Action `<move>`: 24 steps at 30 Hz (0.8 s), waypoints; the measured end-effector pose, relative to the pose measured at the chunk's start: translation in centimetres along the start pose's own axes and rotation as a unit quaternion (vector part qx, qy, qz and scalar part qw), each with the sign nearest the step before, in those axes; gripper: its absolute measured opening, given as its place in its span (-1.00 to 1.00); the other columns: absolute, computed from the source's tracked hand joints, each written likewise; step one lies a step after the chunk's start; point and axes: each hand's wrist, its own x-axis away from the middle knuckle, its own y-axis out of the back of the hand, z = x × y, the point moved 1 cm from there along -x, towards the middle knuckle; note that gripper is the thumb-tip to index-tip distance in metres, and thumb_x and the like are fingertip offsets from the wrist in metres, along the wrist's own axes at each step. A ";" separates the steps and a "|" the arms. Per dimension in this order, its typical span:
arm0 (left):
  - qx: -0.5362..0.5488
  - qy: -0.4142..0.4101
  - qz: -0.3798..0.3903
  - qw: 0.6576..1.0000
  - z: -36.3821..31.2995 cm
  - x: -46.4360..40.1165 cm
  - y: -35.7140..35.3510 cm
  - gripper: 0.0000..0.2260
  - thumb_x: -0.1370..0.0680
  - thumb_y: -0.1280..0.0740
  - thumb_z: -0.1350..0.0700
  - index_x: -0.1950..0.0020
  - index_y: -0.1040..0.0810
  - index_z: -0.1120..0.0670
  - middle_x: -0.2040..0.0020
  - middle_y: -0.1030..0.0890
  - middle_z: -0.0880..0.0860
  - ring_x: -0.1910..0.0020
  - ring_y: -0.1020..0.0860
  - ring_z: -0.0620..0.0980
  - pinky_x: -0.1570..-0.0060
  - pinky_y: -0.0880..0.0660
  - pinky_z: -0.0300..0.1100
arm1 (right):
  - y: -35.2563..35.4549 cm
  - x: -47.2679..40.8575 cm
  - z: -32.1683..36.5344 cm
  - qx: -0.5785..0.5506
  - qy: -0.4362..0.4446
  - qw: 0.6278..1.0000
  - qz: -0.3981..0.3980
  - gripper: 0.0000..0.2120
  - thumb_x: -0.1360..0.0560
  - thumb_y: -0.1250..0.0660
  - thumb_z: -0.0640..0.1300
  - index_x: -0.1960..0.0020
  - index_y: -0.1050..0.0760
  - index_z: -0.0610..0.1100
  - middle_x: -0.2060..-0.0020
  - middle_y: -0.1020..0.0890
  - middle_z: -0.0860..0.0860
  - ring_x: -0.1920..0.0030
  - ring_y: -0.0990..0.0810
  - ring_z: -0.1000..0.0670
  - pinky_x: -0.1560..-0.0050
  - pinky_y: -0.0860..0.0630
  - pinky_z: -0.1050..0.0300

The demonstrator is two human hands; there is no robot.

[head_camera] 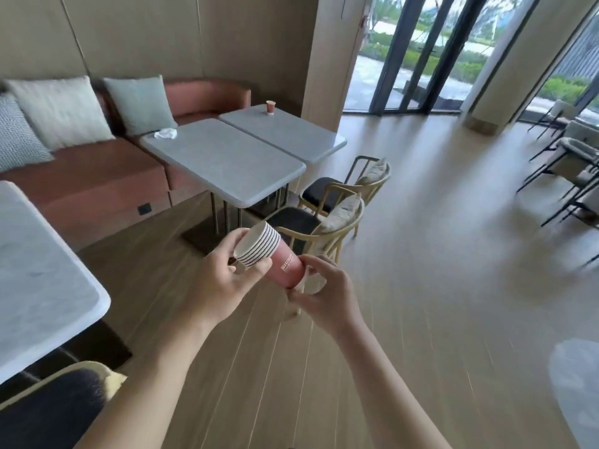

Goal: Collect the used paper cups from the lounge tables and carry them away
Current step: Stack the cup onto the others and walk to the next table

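Cup stack: a nested stack of pink paper cups (274, 254) lies tilted in mid-air above the floor, rims toward the upper left, base toward the lower right, white print on its side.
Left hand: the left hand (217, 283) grips the rim end of the stack, fingers curled around it.
Right hand: the right hand (327, 293) holds the base end, thumb and fingers curled around the bottom.
Remaining cup: a single pink cup (270, 107) stands upright on the far grey table (291, 137), near its back edge.
Near table: a second grey table (227, 163) butts against the far one; a crumpled white tissue (166, 134) lies at its sofa-side corner.
Seating: a terracotta sofa (97, 176) with pale cushions (61, 111) runs along the beige wall; two wooden chairs (330, 218) with dark seats stand beside the tables.
Left edge: a white marble-look tabletop (42, 286) fills the left side.
Floor: light wood planks (421, 254).
Room: tall dark-framed glass doors (415, 53) show greenery outside; dark-legged chairs (570, 170) stand at the right, blurred.
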 end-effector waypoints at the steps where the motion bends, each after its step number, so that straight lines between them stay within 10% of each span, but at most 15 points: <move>1: 0.003 0.004 -0.018 1.000 -0.2 -1.0 -0.6 -0.48 -0.51 -0.47 -0.21 -0.39 -0.53 -0.02 -0.08 -0.66 -0.02 -0.05 -0.65 0.02 0.10 -0.57 -0.16 | 0.4 -1.5 -0.6 -0.003 0.006 1.000 0.011 -0.43 -0.27 -0.65 -0.15 -0.28 -0.68 -0.02 -0.06 -0.66 0.17 -0.09 -0.60 0.18 -0.07 -0.45 0.46; 10: -0.056 0.023 -0.143 0.988 -3.3 -5.7 -3.9 -0.44 -0.42 -0.40 -0.28 -0.34 -0.55 -0.04 -0.10 -0.67 -0.04 -0.04 -0.65 -0.07 0.04 -0.62 -0.16 | 2.0 -11.8 -5.0 -0.031 0.084 0.991 0.103 -0.41 -0.28 -0.64 -0.04 -0.31 -0.66 0.08 -0.04 -0.64 0.19 -0.10 -0.63 0.07 -0.10 -0.57 0.24; 14: -0.107 0.062 -0.141 0.982 -4.5 -7.1 -3.7 -0.44 -0.40 -0.39 -0.33 -0.34 -0.54 -0.13 -0.11 -0.67 -0.14 -0.09 -0.65 -0.11 -0.12 -0.63 0.13 | 1.3 -13.6 -6.5 -0.054 0.098 0.986 0.122 -0.40 -0.30 -0.66 0.01 -0.32 -0.65 0.04 -0.03 -0.63 0.24 -0.11 -0.62 0.13 -0.08 -0.54 0.29; 24: -0.154 0.081 -0.102 0.979 -4.0 -14.5 -4.0 -0.44 -0.35 -0.46 -0.31 -0.29 -0.57 -0.14 -0.09 -0.66 -0.32 -0.10 -0.65 -0.21 -0.16 -0.63 0.05 | 0.7 -18.0 -9.9 -0.090 0.060 0.986 0.128 -0.42 -0.33 -0.62 0.08 -0.33 -0.63 0.01 0.01 -0.59 0.23 -0.09 -0.58 0.11 -0.04 -0.46 0.35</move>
